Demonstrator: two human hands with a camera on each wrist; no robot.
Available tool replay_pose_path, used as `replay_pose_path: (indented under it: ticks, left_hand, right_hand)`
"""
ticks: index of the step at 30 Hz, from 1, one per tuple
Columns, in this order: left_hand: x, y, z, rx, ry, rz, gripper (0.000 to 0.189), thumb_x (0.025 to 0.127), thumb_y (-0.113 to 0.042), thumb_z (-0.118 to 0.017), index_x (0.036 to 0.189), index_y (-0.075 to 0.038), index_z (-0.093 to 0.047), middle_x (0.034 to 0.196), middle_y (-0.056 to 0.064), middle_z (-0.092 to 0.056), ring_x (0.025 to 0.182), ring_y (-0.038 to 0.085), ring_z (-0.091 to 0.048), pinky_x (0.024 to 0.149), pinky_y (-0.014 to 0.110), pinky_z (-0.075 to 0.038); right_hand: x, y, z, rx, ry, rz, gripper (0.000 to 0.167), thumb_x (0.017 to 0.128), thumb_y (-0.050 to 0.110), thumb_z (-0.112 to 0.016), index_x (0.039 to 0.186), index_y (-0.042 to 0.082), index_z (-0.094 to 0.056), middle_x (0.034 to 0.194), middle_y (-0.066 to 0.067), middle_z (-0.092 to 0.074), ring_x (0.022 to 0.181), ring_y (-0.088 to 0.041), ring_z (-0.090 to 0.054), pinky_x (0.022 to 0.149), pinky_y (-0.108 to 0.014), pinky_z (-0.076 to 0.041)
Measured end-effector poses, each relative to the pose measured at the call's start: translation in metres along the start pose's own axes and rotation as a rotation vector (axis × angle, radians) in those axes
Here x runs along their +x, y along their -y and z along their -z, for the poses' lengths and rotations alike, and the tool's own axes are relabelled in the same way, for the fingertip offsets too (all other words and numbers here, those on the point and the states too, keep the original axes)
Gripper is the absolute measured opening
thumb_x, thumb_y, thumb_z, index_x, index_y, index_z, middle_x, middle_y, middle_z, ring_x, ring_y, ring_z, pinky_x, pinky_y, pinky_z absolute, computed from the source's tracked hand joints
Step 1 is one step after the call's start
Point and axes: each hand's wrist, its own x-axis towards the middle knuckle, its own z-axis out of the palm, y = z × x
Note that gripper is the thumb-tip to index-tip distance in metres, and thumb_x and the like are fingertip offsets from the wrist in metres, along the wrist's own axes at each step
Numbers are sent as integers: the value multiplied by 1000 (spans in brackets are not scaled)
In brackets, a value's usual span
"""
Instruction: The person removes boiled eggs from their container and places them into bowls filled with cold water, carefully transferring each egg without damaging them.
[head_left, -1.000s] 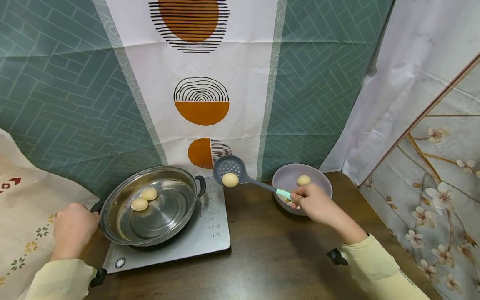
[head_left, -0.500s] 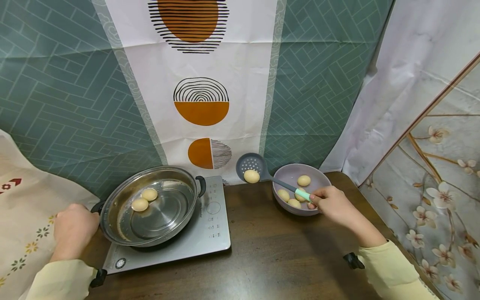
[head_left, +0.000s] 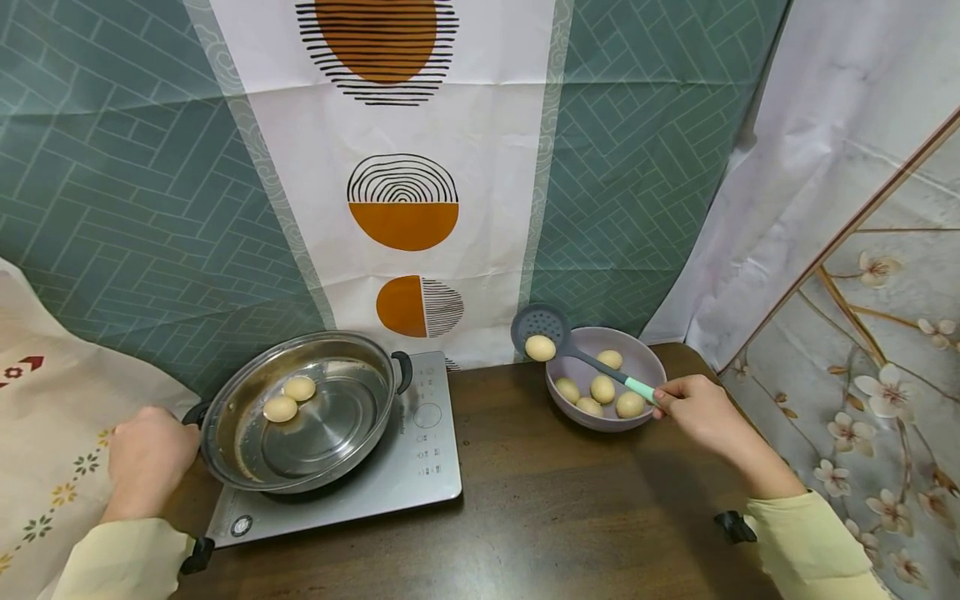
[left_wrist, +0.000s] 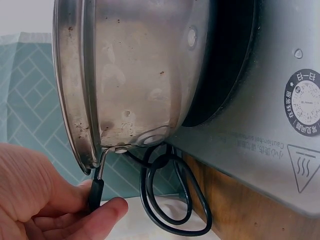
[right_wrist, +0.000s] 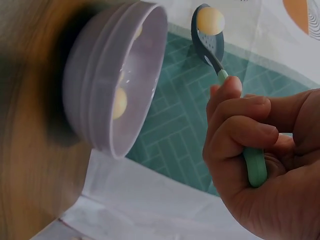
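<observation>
Beyond left hand [head_left: 150, 450] and right hand [head_left: 699, 410]: patterned wall cloth [head_left: 637, 167] in green and white, with orange-and-black motifs. Beneath both hands: brown wooden table [head_left: 525, 517]. On table, just right of left hand: flat silver cooker [head_left: 438, 433], with control markings on the side toward right hand. On cooker, directly at left fingertips: wide steel pan [head_left: 330, 429]. Well apart from left hand, just left of right hand: lilac bowl [head_left: 641, 360], upright on table. Extending forward and leftward from right hand, across and above bowl: dark grey skimmer [head_left: 598, 364] with mint-green grip; perforated head past the bowl rim farthest from right hand. Left hand: pinching black pan handle [left_wrist: 95, 192] between thumb and fingers. Right hand: gripping skimmer by the green end, fingers curled round it. Nearest left hand: two pale eggs [head_left: 281, 408], side by side on pan floor. Ahead and left of right hand: single egg [head_left: 540, 347] carried in skimmer head, at its near edge. Closest to right hand: five eggs [head_left: 602, 389] visible inside bowl.
</observation>
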Motion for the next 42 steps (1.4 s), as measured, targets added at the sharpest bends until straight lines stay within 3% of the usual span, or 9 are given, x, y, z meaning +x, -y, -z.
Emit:
replay_pose_path:
  ticks: [12, 22, 30, 42]
  left_hand:
    - [0, 0, 0, -6, -7, -14, 28, 76, -12, -52, 61, 11, -58, 64, 31, -55, 61, 46, -52, 44, 42, -36]
    - [1, 1, 0, 4, 5, -2, 30, 77, -14, -52, 65, 13, -58, 66, 33, -55, 63, 48, -53, 44, 42, -37]
    - [3, 2, 0, 11, 24, -1, 32, 79, -15, -52, 66, 13, -58, 68, 35, -55, 64, 48, -53, 44, 43, -37]
    - [2, 3, -1, -3, 14, -1, 30, 77, -15, -52, 66, 13, -58, 70, 36, -55, 66, 50, -53, 44, 43, -37]
  right_hand:
    - [-7, -25, -1, -44, -47, -53, 31, 96, 23, -45, 85, 7, -70, 69, 2, -62, 61, -15, -43, 54, -29, -32]
    - [-14, -39, -1, -92, -76, -88, 34, 97, 26, -44, 85, 7, -70, 76, -4, -64, 65, -18, -46, 56, -29, -33]
    - [-18, -40, -9, -113, -80, -100, 30, 96, 21, -42, 86, 6, -67, 71, -3, -61, 57, -17, -44, 51, -30, -33]
    - [-22, -41, -18, -158, -119, -95, 25, 94, 17, -45, 85, 7, -66, 71, -2, -61, 61, -18, -49, 53, -29, -35]
